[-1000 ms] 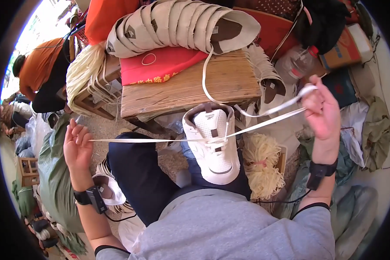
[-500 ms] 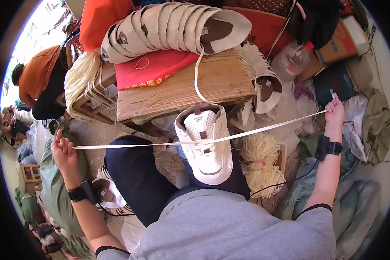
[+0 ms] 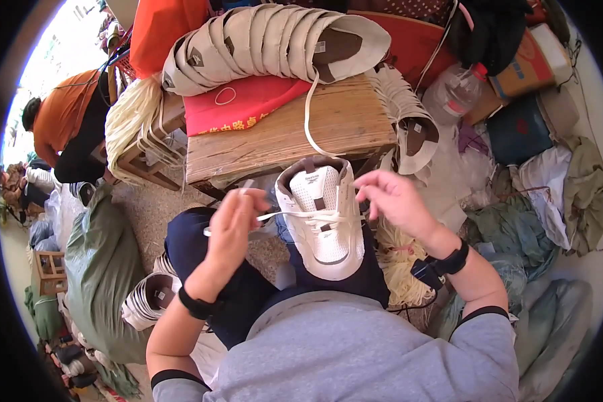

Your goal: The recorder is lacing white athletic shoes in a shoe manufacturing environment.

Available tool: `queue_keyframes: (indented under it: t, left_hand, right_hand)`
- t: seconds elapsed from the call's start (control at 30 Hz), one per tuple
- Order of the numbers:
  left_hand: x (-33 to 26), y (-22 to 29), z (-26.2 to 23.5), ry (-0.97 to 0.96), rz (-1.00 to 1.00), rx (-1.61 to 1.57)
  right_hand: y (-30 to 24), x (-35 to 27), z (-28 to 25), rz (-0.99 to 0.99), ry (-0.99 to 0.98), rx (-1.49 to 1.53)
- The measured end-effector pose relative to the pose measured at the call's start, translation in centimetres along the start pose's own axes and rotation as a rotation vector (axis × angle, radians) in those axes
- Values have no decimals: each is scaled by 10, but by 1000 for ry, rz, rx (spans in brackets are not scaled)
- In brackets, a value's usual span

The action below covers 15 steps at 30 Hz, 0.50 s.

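Observation:
A white shoe upper (image 3: 331,249) with a brown collar lining rests upright across my lap, toe toward me. A flat white shoelace (image 3: 285,215) runs across its lower eyelets and out to the left. My left hand (image 3: 233,228) is closed on that lace beside the shoe, and a short lace end pokes up above the fingers. On the other side, my right hand (image 3: 396,199) has its thumb and forefinger curled in a pinch close to the shoe's eyelet edge. Whatever lies between those fingertips is too small to make out.
Ahead stands a wooden bench (image 3: 288,124) bearing a row of nested shoe uppers (image 3: 248,47) and a red cloth (image 3: 241,100). Bundles of cream laces (image 3: 134,124) hang at left. A green sack (image 3: 104,261) and a plastic bottle (image 3: 457,90) lie around. A person in orange (image 3: 67,110) bends at far left.
Both hands have come inward from wide apart to the shoe's two sides. The lace, earlier stretched straight across between them, now lies through the eyelets with its left part at my left hand.

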<state>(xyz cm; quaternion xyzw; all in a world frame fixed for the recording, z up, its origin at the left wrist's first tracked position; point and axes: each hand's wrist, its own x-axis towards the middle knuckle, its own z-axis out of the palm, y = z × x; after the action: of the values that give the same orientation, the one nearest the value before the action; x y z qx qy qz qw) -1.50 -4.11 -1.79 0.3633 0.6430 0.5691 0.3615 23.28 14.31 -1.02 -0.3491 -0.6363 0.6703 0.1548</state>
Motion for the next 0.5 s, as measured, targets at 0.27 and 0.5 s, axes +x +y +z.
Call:
queue_keyframes:
  t: [0.27, 0.5]
  left_hand:
    - [-12, 0, 32, -270, -254, 42]
    - [-14, 0, 34, -259, -252, 77]
  right_hand:
    - [1, -7, 18, -182, 20, -270]
    - [-14, -5, 25, -420, 106, -794]
